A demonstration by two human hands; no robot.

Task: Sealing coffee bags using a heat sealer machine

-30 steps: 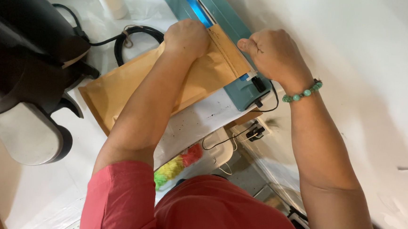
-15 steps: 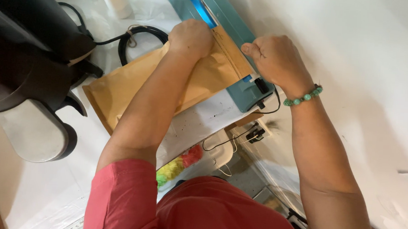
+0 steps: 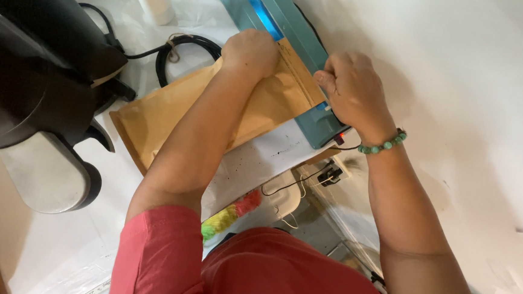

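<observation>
Brown paper envelope [image 3: 172, 120] on white table [image 3: 493, 119], open end already in teal sealer [image 3: 269, 17]; left hand [image 3: 250, 52] fisted pressing that end, right hand [image 3: 352, 92] clamped on envelope corner; seal looks unfinished, bag not withdrawn

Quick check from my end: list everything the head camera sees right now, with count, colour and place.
Padded paper envelope: one, tan, flat on table, top edge at sealer.
Box-shaped sealing machine: one, teal, top centre.
Coiled cable: one, black, left of sealer.
Bulky appliance: one, black, far left.
Table: one, white.
Bead bracelet: one, green, right wrist.
Left hand: pressing envelope's top edge.
Right hand: at sealer's near end, fingers curled.
</observation>
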